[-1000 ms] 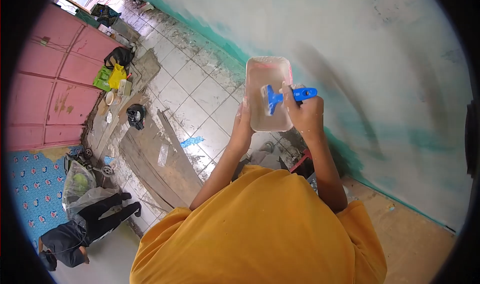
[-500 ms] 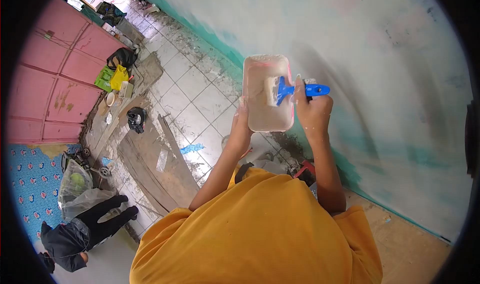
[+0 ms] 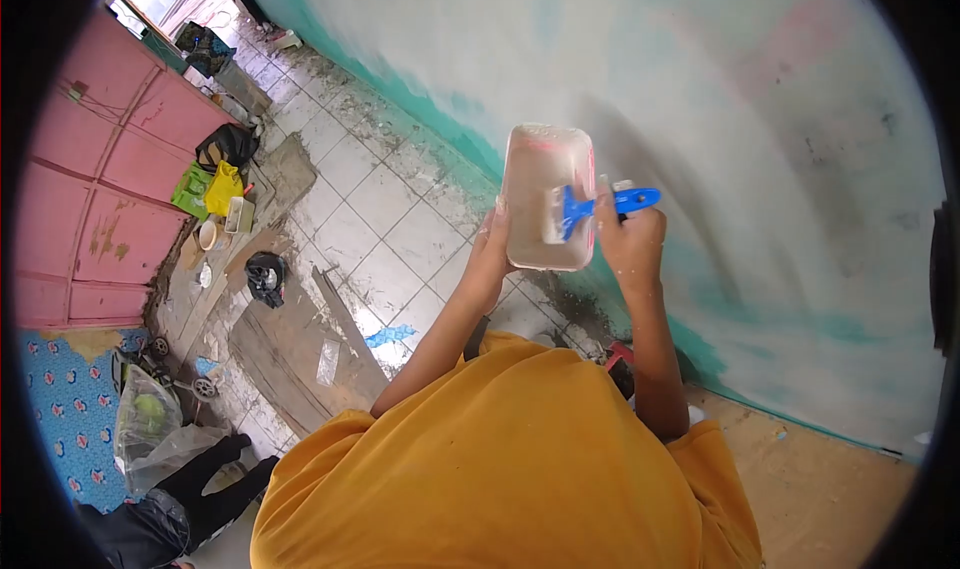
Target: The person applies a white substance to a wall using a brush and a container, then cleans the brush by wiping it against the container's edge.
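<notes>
A rectangular, whitish container (image 3: 535, 234) with pink showing at its edges is held up in front of the orange shirt. My left hand (image 3: 488, 254) grips its left side, fingers closed round the wall. In my right hand (image 3: 635, 244) is the handle of a blue brush (image 3: 580, 209). The whitish head of the brush is inside the container, near its right wall. White specks dot my right hand and wrist.
A whitish and teal wall (image 3: 700, 149) rises close on the right. Boards (image 3: 290, 349) and a black bag (image 3: 265, 277) lie on the tiled floor (image 3: 385, 209). Another person in dark clothes (image 3: 150, 524) is at the lower left. Bags stand by the pink panels (image 3: 130, 189).
The container and both hands sit slightly further right and lower in view. The brush head has shifted a little within the container. The other person appears lower in the frame.
</notes>
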